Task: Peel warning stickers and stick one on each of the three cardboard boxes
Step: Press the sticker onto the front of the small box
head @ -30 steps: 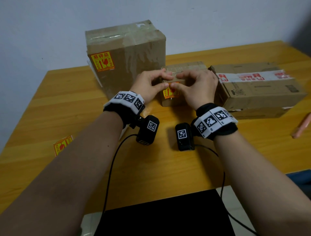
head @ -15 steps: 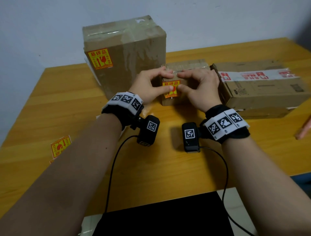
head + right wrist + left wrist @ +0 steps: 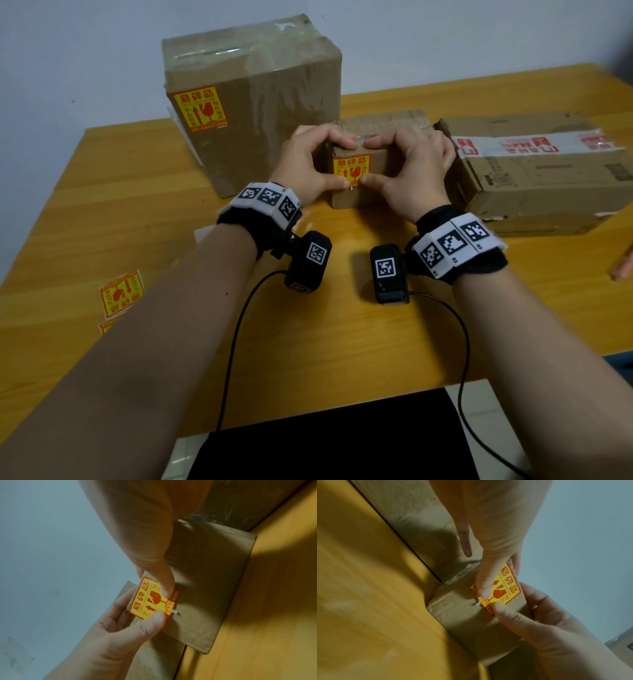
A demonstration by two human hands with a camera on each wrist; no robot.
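Observation:
A small cardboard box (image 3: 383,192) stands mid-table with a yellow-and-red warning sticker (image 3: 352,169) on its front face. My left hand (image 3: 330,164) and right hand (image 3: 376,161) both grip this box, fingers curled over its top edge. Both thumbs press the sticker's (image 3: 508,586) lower edge, the left thumb (image 3: 154,618) beside the right thumb (image 3: 164,586). The tall taped box (image 3: 274,113) behind on the left carries its own sticker (image 3: 200,108). A flat box (image 3: 541,171) with printed tape lies on the right, with no warning sticker visible on it.
Loose warning stickers (image 3: 121,294) lie on the yellow wooden table (image 3: 342,342) at the left, partly under my forearm. White backing paper (image 3: 203,233) peeks out by my left wrist. Another person's fingertip (image 3: 623,267) shows at the right edge.
My thumbs slid from the middle of the sticker down to its lower edge, uncovering its face. My fingers stayed on the small box's top.

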